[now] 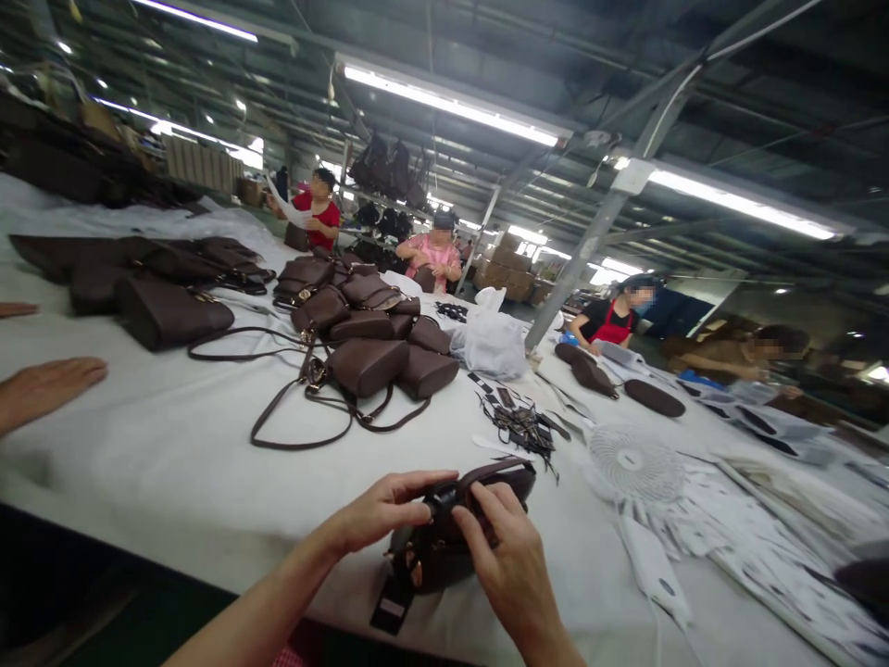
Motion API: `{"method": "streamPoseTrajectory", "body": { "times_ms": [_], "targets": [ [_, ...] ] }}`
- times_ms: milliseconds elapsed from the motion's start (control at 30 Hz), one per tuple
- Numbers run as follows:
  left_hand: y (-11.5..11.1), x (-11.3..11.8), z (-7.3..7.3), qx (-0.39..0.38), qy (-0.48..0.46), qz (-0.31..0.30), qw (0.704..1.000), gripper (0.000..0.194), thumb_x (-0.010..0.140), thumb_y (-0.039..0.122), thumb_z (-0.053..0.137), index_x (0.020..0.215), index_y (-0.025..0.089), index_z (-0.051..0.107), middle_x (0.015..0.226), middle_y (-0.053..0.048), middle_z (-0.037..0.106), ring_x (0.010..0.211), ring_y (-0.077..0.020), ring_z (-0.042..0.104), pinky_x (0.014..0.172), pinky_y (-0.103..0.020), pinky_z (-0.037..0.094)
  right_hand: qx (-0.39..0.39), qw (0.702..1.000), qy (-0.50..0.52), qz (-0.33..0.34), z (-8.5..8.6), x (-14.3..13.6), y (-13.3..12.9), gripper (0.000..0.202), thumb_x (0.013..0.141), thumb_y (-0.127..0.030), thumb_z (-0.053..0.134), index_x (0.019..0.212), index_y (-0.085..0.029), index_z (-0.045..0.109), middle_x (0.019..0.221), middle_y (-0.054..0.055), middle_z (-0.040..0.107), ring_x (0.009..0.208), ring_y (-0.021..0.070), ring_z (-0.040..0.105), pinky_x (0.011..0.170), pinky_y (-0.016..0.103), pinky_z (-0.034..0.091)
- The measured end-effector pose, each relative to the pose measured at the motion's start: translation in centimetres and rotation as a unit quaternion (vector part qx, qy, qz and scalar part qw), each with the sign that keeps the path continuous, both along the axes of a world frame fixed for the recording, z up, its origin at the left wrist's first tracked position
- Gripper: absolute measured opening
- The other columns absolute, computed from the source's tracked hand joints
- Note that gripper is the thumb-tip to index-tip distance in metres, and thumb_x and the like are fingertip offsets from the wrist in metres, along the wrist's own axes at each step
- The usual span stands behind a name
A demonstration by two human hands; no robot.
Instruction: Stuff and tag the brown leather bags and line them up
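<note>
A small dark brown handbag [441, 560] sits at the near edge of the white-covered table. My left hand [389, 509] grips the bag's top from the left, thumb and fingers around its upper edge. On the other side my right hand [506, 551] is closed on the top, its thumb and fingertips near the opening and strap [500, 468]. Gold-coloured metal fittings show at the bag's left end, and a black hang tag [391, 604] hangs below them. What lies inside the bag and under my fingertips is hidden.
Brown handbags [368, 364] with long straps lie piled ahead. Black straps and tags [518, 424] lie beyond my hands. A white fan [635, 463] stands at right, near paper tags. Another person's hand [56, 384] rests at left. Several people work farther back.
</note>
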State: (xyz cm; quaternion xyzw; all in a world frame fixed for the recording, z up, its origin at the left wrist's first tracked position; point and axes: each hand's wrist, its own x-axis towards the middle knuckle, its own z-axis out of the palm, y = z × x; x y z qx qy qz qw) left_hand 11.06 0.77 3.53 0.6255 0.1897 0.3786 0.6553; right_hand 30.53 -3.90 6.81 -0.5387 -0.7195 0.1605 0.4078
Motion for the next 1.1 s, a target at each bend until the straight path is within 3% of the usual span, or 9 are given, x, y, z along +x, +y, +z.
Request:
{"method": "streamPoseTrajectory", "body": {
  "times_ms": [67, 200, 333, 433, 500, 633, 800, 967, 1100],
  "targets": [
    [-0.3, 1.0, -0.4, 0.012, -0.019, 0.022, 1.000, 0.050, 0.082, 0.032, 0.064, 0.130, 0.023, 0.057, 0.140, -0.008, 0.053, 0.131, -0.0275, 0.045, 0.112, -0.046, 0.031, -0.067, 0.993, 0.101, -0.010, 0.3, 0.0, 0.2, 0.028, 0.085, -0.046, 0.058, 0.095, -0.021, 0.068, 0.091, 0.007, 0.063, 0.085, 0.0221, 0.061, 0.073, 0.030, 0.050],
    [-1.6, 3.7, -1.6, 0.034, -0.047, 0.074, 0.996, 0.045, 0.083, 0.026, 0.060, 0.127, 0.024, 0.054, 0.145, -0.006, 0.045, 0.133, -0.0256, 0.041, 0.113, -0.044, 0.030, -0.151, 0.943, 0.291, -0.050, 0.4, -0.5, 0.2, 0.035, 0.074, -0.052, 0.068, 0.089, -0.020, 0.070, 0.091, 0.006, 0.068, 0.087, 0.0226, 0.062, 0.078, 0.031, 0.051],
    [-2.3, 5.9, -2.0, 0.045, -0.020, 0.141, 0.989, 0.037, 0.086, 0.024, 0.052, 0.123, 0.023, 0.052, 0.150, -0.007, 0.035, 0.137, -0.0246, 0.034, 0.115, -0.044, 0.026, -0.150, 0.921, 0.359, -0.016, 0.0, -0.5, -0.5, 0.029, 0.076, -0.048, 0.069, 0.086, -0.021, 0.072, 0.117, 0.006, 0.063, 0.108, 0.0238, 0.057, 0.091, 0.031, 0.048],
    [-2.1, 6.7, -2.0, 0.062, 0.000, 0.164, 0.985, 0.035, 0.089, 0.027, 0.050, 0.123, 0.023, 0.051, 0.149, -0.008, 0.035, 0.139, -0.0245, 0.031, 0.117, -0.046, 0.022, -0.180, 0.905, 0.384, 0.028, 0.1, 0.2, -1.1, 0.029, 0.078, -0.050, 0.068, 0.087, -0.023, 0.073, 0.125, 0.006, 0.060, 0.119, 0.0254, 0.053, 0.100, 0.036, 0.043],
    [-1.8, 6.9, -1.9, 0.063, -0.005, 0.175, 0.982, 0.032, 0.090, 0.029, 0.048, 0.122, 0.023, 0.052, 0.147, -0.008, 0.038, 0.137, -0.0250, 0.034, 0.117, -0.046, 0.022, -0.188, 0.907, 0.372, 0.051, 0.6, 0.7, -1.5, 0.030, 0.079, -0.050, 0.068, 0.092, -0.023, 0.074, 0.130, 0.007, 0.057, 0.124, 0.0259, 0.049, 0.105, 0.038, 0.039],
    [-1.6, 7.4, -1.9, 0.045, -0.016, 0.192, 0.980, 0.031, 0.092, 0.035, 0.046, 0.120, 0.023, 0.055, 0.144, -0.008, 0.041, 0.134, -0.0264, 0.037, 0.115, -0.045, 0.024, -0.175, 0.943, 0.273, 0.079, 1.9, 0.6, -1.6, 0.029, 0.081, -0.044, 0.067, 0.104, -0.027, 0.073, 0.138, 0.006, 0.048, 0.130, 0.0257, 0.042, 0.110, 0.039, 0.032],
    [-1.5, 7.5, -1.7, 0.047, -0.012, 0.192, 0.980, 0.034, 0.094, 0.037, 0.041, 0.123, 0.023, 0.053, 0.145, -0.008, 0.040, 0.136, -0.0258, 0.034, 0.116, -0.045, 0.023, -0.153, 0.952, 0.245, 0.099, 1.7, 0.8, -1.3, 0.026, 0.086, -0.033, 0.061, 0.109, -0.030, 0.072, 0.140, 0.004, 0.044, 0.133, 0.0253, 0.038, 0.113, 0.040, 0.028],
    [-1.6, 6.9, -2.3, 0.144, 0.023, 0.163, 0.976, 0.047, 0.093, 0.032, 0.044, 0.139, 0.023, 0.040, 0.152, -0.009, 0.032, 0.140, -0.0271, 0.029, 0.117, -0.049, 0.020, -0.109, 0.975, 0.182, 0.069, 1.6, 2.0, -0.9, 0.028, 0.083, -0.020, 0.057, 0.105, -0.029, 0.072, 0.127, 0.005, 0.052, 0.123, 0.0228, 0.047, 0.108, 0.037, 0.036],
    [-2.2, 7.4, -3.7, 0.216, 0.043, 0.217, 0.951, 0.080, 0.071, 0.020, 0.070, 0.142, 0.023, 0.033, 0.152, -0.012, 0.032, 0.140, -0.0325, 0.028, 0.116, -0.052, 0.024, -0.122, 0.982, 0.122, 0.073, 2.1, 2.5, -0.5, 0.025, 0.080, -0.017, 0.056, 0.098, -0.024, 0.072, 0.110, 0.006, 0.058, 0.104, 0.0209, 0.057, 0.092, 0.034, 0.047]
  ]
}}
